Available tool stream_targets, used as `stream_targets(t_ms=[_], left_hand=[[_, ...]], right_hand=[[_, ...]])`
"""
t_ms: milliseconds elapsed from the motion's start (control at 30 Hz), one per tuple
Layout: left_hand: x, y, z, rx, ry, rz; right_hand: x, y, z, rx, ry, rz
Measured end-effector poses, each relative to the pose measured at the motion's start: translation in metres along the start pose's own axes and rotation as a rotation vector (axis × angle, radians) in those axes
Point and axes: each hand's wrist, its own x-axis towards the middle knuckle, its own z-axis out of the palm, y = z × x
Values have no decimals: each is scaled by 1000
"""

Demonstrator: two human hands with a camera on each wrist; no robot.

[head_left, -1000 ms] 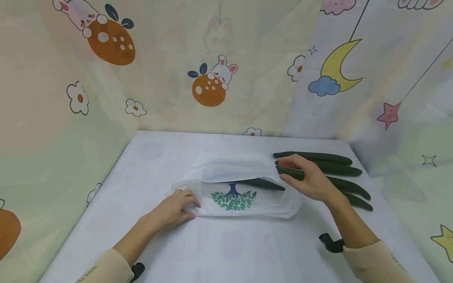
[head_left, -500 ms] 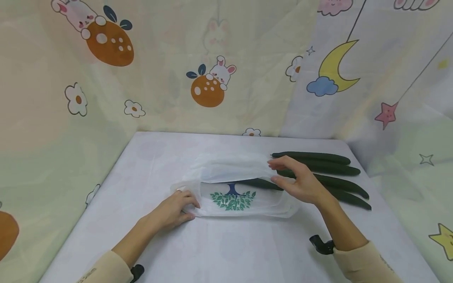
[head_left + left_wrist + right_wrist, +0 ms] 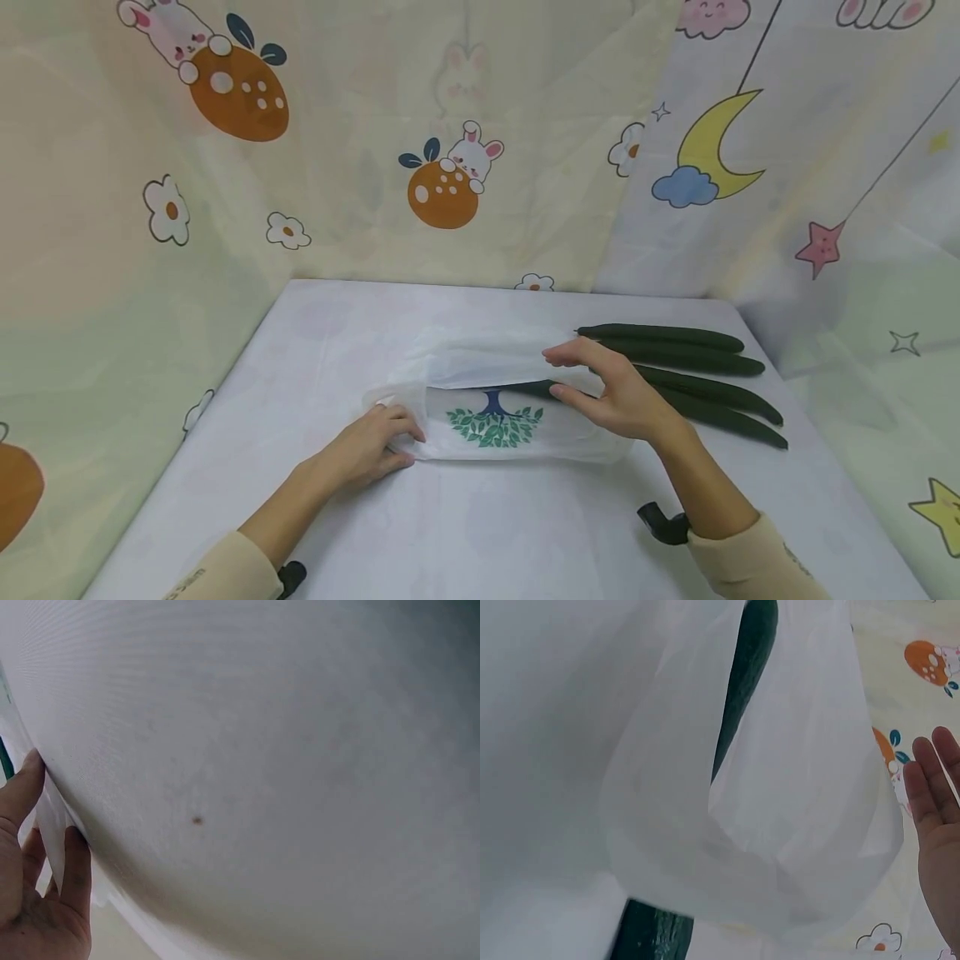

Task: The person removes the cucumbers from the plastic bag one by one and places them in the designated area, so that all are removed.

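A white plastic bag (image 3: 450,450) printed with a green-leaved tree lies flat in the middle of the table. Through its slit-like opening, part of a dark green cucumber (image 3: 528,388) shows inside; the same cucumber (image 3: 746,675) appears in the right wrist view. At the bag's left end, my left hand (image 3: 375,442) grips the plastic between thumb and fingers, as the left wrist view shows. My right hand (image 3: 611,392) hovers over the bag's right part, fingers extended and thumb apart, holding nothing. Several cucumbers (image 3: 697,358) lie side by side to its right, the hand covering some near ends.
The white-covered table (image 3: 495,533) ends at a patterned cloth backdrop (image 3: 337,167) behind and at both sides. In the right wrist view, another cucumber end (image 3: 652,934) sticks out below the bag. Each wrist carries a black camera mount (image 3: 663,525).
My right hand has moved left, away from the row of cucumbers and over the bag, its thumb and fingers spreading apart. The left hand and the bag stay in place.
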Motion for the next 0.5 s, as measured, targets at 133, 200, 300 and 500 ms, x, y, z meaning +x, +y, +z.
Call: stream_targets(t_ms=[133, 200, 300, 500], left_hand=[[-1, 2, 0, -17, -14, -6], [-2, 3, 0, -23, -24, -10], [-2, 4, 0, -22, -28, -8], [0, 1, 0, 2, 0, 11]], right_hand=[[1, 0, 8, 10, 2, -14], [1, 0, 13, 15, -8, -21], [2, -2, 20, 50, -31, -50], [3, -4, 33, 119, -122, -19]])
